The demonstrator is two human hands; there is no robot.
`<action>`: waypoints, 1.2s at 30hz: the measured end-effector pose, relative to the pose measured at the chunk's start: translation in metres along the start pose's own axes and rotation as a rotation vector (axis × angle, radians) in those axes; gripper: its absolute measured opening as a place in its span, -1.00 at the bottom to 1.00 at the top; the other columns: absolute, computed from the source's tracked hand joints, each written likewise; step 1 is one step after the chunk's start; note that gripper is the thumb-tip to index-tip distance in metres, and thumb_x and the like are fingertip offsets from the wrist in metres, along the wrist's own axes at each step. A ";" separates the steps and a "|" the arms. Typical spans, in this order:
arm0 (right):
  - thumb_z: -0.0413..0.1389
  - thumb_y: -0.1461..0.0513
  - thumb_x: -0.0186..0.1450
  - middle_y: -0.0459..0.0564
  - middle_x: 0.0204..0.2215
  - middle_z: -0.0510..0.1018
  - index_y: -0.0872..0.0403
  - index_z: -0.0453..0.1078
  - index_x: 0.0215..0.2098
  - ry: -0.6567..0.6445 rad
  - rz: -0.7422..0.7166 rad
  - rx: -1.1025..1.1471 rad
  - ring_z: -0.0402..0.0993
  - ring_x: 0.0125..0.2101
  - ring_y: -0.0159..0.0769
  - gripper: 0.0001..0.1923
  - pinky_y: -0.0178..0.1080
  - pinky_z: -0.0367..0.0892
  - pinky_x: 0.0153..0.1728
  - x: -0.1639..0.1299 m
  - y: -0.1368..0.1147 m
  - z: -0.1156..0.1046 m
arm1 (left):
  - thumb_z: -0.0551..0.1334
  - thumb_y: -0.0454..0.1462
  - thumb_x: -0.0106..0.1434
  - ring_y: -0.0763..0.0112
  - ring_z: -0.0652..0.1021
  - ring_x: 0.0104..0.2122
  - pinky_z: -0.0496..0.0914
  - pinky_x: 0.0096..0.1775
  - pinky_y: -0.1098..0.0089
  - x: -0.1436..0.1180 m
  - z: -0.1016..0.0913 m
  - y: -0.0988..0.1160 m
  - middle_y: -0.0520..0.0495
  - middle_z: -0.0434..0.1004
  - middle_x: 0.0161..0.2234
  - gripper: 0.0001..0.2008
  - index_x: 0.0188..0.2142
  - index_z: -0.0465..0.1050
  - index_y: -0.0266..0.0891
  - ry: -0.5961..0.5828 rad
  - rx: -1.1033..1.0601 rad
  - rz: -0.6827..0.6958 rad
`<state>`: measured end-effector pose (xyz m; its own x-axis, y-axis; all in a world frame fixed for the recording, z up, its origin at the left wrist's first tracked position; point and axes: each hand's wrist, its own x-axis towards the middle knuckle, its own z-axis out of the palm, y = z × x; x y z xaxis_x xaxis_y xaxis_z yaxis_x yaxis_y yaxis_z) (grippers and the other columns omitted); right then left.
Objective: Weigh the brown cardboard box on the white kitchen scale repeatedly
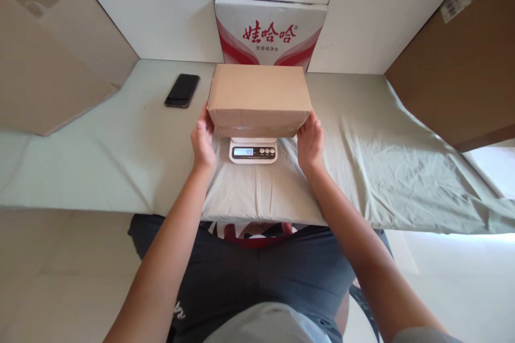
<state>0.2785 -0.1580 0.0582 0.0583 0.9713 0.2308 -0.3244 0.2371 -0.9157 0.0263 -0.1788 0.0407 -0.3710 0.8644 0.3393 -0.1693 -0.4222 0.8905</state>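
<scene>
Both hands bracket the plain brown rectangular cardboard box (259, 97): our left hand (203, 142) lies flat against its left end, fingers up along the lower corner, and our right hand (309, 142) mirrors it on the right end. Neither hand is curled shut; the palms are spread and press or steady the sides rather than clamp them, and we cannot tell how much of the weight they carry. The box sits over the small white digital kitchen scale (253, 150), whose lit display and buttons peek out beneath the front edge, with the box overhanging the scale on both sides.

We judge the box to be light and fairly stiff: the walls look crisp and undented, and the top flaps lie closed and flat. Smooth cardboard can slide between flat palms, so the low end corners, where we already touch, look like the safest hold, with fingertips hooked under the bottom edge. Because the scale is narrower than the box, the box could tip if it sits off centre.

The scale rests on a pale green cloth-covered table (362, 161). A black smartphone (182, 90) lies well apart to the left, and a white carton with red Chinese lettering (269, 32) stands just behind the box.
</scene>
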 end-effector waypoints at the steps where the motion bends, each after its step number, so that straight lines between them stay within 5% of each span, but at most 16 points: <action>1: -0.04 -0.27 0.32 -0.18 0.44 0.34 -0.22 0.35 0.27 -0.019 -0.016 -0.014 0.09 0.53 -0.06 -0.33 0.15 -0.02 0.57 -0.001 -0.001 0.001 | 0.13 0.38 0.22 -0.03 0.31 0.45 0.20 0.44 0.06 0.000 0.000 -0.001 -0.19 0.47 0.34 -0.19 0.18 0.56 -0.08 0.001 0.002 -0.003; 9: -0.08 -0.23 0.37 -0.18 0.39 0.42 -0.25 0.37 0.27 -0.081 -0.084 -0.041 0.15 0.49 -0.03 -0.38 0.15 0.06 0.54 0.000 0.002 0.002 | 0.12 0.40 0.21 -0.09 0.32 0.44 0.21 0.43 -0.02 0.001 -0.003 -0.006 -0.23 0.46 0.35 -0.17 0.18 0.55 -0.10 0.005 0.023 -0.014; 18: -0.20 -0.33 0.38 -0.24 0.47 0.30 -0.27 0.21 0.42 -0.122 -0.120 -0.129 -0.05 0.57 -0.13 -0.23 0.03 -0.08 0.60 -0.003 0.005 0.005 | 0.13 0.37 0.23 -0.07 0.45 0.36 0.30 0.37 0.02 0.001 -0.002 -0.008 -0.29 0.56 0.25 -0.19 0.12 0.58 -0.16 0.008 0.024 0.005; 27: -0.30 -0.31 0.43 -0.41 0.49 0.22 -0.45 0.06 0.46 -0.201 -0.177 -0.253 -0.16 0.59 -0.26 -0.30 0.00 -0.14 0.62 -0.006 0.007 0.007 | 0.08 0.39 0.25 -0.05 0.46 0.35 0.36 0.33 0.03 0.001 -0.001 -0.013 -0.30 0.60 0.18 -0.18 0.10 0.57 -0.18 -0.040 0.008 0.033; 31: -0.35 -0.32 0.43 -0.36 0.51 0.20 -0.38 0.05 0.48 -0.219 -0.149 -0.210 -0.16 0.59 -0.24 -0.25 0.03 -0.19 0.63 -0.006 -0.003 0.008 | 0.10 0.39 0.24 -0.08 0.41 0.38 0.31 0.37 0.00 -0.002 0.004 -0.001 -0.29 0.59 0.21 -0.18 0.11 0.57 -0.17 -0.100 -0.009 0.035; 36: -0.25 -0.39 0.37 -0.27 0.41 0.38 -0.32 0.27 0.37 -0.147 -0.178 -0.177 -0.21 0.60 -0.15 -0.22 0.04 -0.17 0.63 0.002 -0.041 0.018 | 0.13 0.40 0.21 -0.05 0.20 0.50 0.16 0.46 0.00 0.013 0.017 0.032 -0.18 0.57 0.22 -0.22 0.12 0.57 -0.05 -0.194 -0.028 0.040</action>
<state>0.2750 -0.1659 0.1026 -0.0419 0.9034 0.4267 -0.1508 0.4165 -0.8966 0.0312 -0.1761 0.0787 -0.1951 0.8823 0.4284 -0.1847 -0.4620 0.8674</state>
